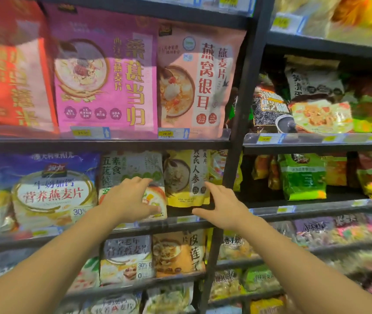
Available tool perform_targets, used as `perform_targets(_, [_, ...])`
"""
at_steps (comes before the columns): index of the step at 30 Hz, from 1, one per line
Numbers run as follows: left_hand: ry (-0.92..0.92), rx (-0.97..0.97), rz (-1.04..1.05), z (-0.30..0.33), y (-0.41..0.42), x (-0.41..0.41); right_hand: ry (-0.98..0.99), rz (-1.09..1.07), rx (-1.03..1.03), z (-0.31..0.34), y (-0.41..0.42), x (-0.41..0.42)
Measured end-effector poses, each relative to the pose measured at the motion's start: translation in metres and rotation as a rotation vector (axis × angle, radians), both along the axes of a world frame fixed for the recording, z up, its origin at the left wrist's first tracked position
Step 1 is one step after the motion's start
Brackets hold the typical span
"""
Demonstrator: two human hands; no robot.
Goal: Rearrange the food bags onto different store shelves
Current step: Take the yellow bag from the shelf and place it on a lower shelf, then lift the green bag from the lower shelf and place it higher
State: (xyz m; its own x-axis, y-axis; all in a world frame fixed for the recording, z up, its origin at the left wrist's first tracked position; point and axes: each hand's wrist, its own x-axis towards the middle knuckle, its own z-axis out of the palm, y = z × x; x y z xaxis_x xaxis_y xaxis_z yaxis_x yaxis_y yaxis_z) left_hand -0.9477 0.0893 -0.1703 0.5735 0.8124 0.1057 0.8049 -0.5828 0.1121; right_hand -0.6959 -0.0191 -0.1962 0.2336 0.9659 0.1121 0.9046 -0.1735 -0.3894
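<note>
A yellow oatmeal bag (186, 177) stands upright on the middle shelf (180, 219), between a grey-green oatmeal bag (132, 165) and the black upright post. My left hand (128, 200) lies flat on the front of the grey-green bag, fingers spread, thumb near the yellow bag's lower left corner. My right hand (222, 206) hovers open just right of the yellow bag's lower right corner, fingertips near its edge. Whether either hand touches the yellow bag I cannot tell; neither grips anything.
Above stand a purple bag (106, 73), a pink bag (198, 78) and a red bag (10, 71). A large blue-and-white oatmeal bag (53, 189) stands left. A black post (237, 132) divides the shelving; snack bags (302, 175) fill the right bay. Lower shelves hold more bags (178, 252).
</note>
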Motion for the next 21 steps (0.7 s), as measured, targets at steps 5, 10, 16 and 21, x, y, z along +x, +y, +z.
perform_targets(5, [-0.017, 0.05, 0.03, 0.009, -0.083, 0.006, -0.023, 0.029, 0.067, 0.011, -0.075, 0.01])
perform_targets(10, [-0.084, 0.059, 0.027, 0.019, -0.176, 0.027, -0.033, 0.037, 0.092, 0.028, -0.164, 0.031])
perform_targets(16, [-0.117, 0.004, -0.025, 0.042, -0.263, 0.054, -0.075, 0.001, 0.047, 0.051, -0.253, 0.046])
perform_targets(21, [-0.132, 0.015, -0.09, 0.059, -0.31, 0.068, -0.069, -0.062, 0.046, 0.064, -0.318, 0.045])
